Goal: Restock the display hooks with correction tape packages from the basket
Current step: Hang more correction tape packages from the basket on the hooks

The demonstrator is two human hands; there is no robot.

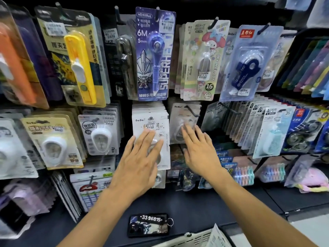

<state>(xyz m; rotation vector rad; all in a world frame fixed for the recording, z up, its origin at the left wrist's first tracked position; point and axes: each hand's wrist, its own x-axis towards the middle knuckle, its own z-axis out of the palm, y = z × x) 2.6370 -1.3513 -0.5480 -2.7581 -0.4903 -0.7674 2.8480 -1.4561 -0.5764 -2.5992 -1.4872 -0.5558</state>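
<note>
**Both hands flat on the BoBo stacks**

With both arms reached out to the display, my left hand [140, 157] lies spread, palm down, on the front white BoBo pack [150, 127], fingers splayed over its lower half. That stack hangs full in the middle row, just under the blue Superhero pack [154, 54]. My right hand [199, 150] is also flat and spread, fingertips touching the next BoBo pack [183, 122] to the right; that stack sits further back, with the bare end of its black hook [191, 111] sticking out in front. Neither hand is pinching anything. Basket [194, 237] is at the bottom edge, below my right arm, with one white pack [218, 236] poking out. Phone [148, 225] lies flat on the dark shelf [195, 207] between my forearms.
</note>
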